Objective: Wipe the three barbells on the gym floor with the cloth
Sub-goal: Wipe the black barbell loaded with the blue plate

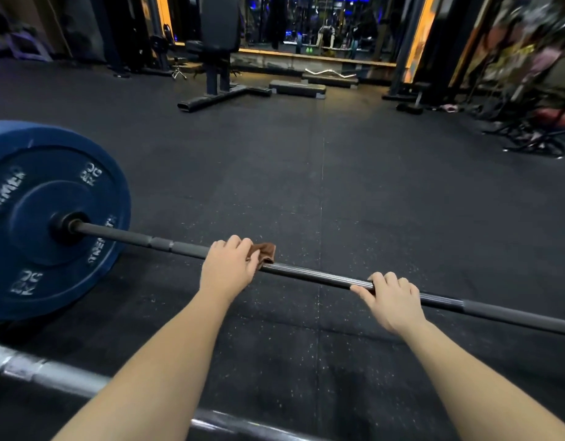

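The left hand (228,270) was closed around the brown cloth (264,253), which was pressed onto the dark barbell (306,275) lying across the black gym floor (338,186). The right hand (392,302) was curled over the same bar, further right. A blue plate (45,218) was mounted at the bar's left end. A second, silver barbell (52,377) was seen nearer, partly hidden by the forearms.

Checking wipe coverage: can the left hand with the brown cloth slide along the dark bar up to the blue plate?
Probably yes. The left hand, closed on the brown cloth, sits on the dark steel barbell shaft, and the stretch toward the blue rubber plate looks bare.
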Available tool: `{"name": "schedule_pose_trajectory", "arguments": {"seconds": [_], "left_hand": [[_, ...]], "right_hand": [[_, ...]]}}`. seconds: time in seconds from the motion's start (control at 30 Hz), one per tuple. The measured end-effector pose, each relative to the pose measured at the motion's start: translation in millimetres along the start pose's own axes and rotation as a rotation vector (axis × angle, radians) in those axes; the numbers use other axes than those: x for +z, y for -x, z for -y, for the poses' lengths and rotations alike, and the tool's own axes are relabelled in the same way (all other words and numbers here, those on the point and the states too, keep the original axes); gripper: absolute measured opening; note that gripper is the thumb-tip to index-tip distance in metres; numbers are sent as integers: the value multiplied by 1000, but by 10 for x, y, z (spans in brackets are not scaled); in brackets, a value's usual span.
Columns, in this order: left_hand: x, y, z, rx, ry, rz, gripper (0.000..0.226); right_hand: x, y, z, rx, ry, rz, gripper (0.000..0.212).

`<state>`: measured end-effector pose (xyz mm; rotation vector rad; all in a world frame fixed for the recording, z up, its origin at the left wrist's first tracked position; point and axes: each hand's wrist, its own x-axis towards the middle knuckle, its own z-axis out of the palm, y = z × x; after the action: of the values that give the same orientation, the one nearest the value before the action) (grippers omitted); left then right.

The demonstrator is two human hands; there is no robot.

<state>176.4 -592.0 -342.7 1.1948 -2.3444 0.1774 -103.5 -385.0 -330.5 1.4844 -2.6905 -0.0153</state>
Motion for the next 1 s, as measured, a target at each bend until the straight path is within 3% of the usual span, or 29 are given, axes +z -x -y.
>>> {"name": "schedule_pose_trajectory", "arguments": {"seconds": [0.07,0.17,0.27,0.43,0.73,0.9,1.0], "left_hand": [[1,57,-222,10,-26,-25,37],[9,126,-717,171,36,32,40],[-16,102,-1094,158,94,103,35],[-160,-18,-824,245,18,219,36],[-227,-82,366,49,7,175,32],[-119,-58,262,-160,-11,120,29],[-76,-84,156,-192,-12,139,34]], "right_hand": [[-12,3,6,-3,29,35,92],[-44,-27,16,3,33,110,71],[-70,-48,21,16,46,139,60],[-124,-42,32,19,38,165,59],[-182,-22,50,30,3,192,58],[-226,-29,75,79,-81,246,59],[-330,-62,158,172,-123,338,79]]}}
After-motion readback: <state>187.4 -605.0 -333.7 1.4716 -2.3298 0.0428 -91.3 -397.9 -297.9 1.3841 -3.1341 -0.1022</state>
